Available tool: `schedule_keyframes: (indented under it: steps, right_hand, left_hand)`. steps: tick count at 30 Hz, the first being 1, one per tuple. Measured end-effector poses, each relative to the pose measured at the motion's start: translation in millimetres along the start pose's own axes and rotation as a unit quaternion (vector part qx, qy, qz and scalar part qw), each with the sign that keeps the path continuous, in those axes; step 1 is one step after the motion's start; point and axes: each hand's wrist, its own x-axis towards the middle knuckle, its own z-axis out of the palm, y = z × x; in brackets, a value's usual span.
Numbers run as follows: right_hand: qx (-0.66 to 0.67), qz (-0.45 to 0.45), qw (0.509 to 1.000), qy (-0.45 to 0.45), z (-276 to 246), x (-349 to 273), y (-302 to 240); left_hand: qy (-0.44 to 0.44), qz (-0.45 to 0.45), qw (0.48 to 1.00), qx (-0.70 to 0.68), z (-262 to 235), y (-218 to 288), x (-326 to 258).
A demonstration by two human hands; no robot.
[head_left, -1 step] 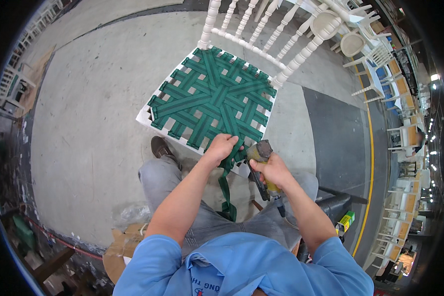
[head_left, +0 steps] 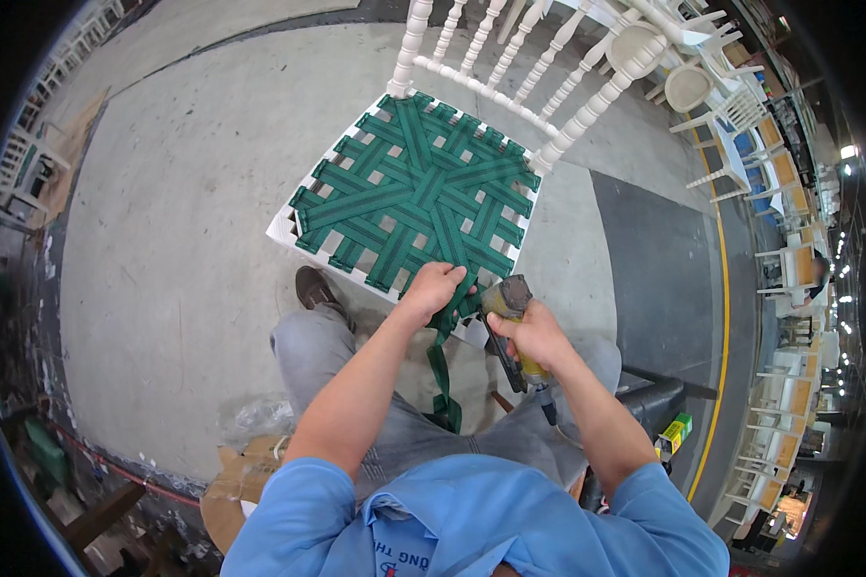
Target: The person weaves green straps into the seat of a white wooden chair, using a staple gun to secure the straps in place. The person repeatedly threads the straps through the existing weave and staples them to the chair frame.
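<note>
A white chair [head_left: 279, 228] with a spindle back stands in front of me, its seat frame crossed by woven green webbing [head_left: 385, 204]. Two diagonal straps cross on top of the weave. At the near right corner of the seat, my left hand [head_left: 435, 290] is closed on a green strap [head_left: 440, 370], whose loose tail hangs down between my knees. My right hand [head_left: 534, 337] grips a worn yellow staple gun [head_left: 507, 294], a hose fitting at its lower end. The gun's nose is close to the strap at that corner; whether it touches is hidden.
Behind the seat rises the chair's spindle back [head_left: 491, 91]. More unfinished chairs [head_left: 717, 144] line the right side past a yellow floor line [head_left: 725, 317]. A green-and-yellow box [head_left: 675, 435] lies by my right side. Cardboard [head_left: 229, 490] and clear plastic [head_left: 260, 418] are at my left.
</note>
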Motion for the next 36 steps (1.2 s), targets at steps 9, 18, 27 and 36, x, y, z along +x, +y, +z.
schedule_keyframes:
  steps: [9, 18, 27, 36]
  right_hand:
    - [-0.015, 0.005, 1.0, -0.021, 12, -4, -17]
    - [0.103, -0.05, 0.993, 0.041, -55, -69, -11]
    - [0.267, 0.017, 0.883, 0.386, -216, -240, 119]
    - [0.506, 0.108, 0.81, 0.277, -198, -244, 336]
  left_hand:
    - [-0.009, -0.008, 1.0, -0.006, -6, 5, 4]
    - [-0.053, -0.019, 0.998, 0.009, -5, 16, 0]
    - [-0.032, 0.198, 0.921, 0.334, -1, -20, -28]
    - [0.056, 0.23, 0.87, 0.432, 28, -41, -49]
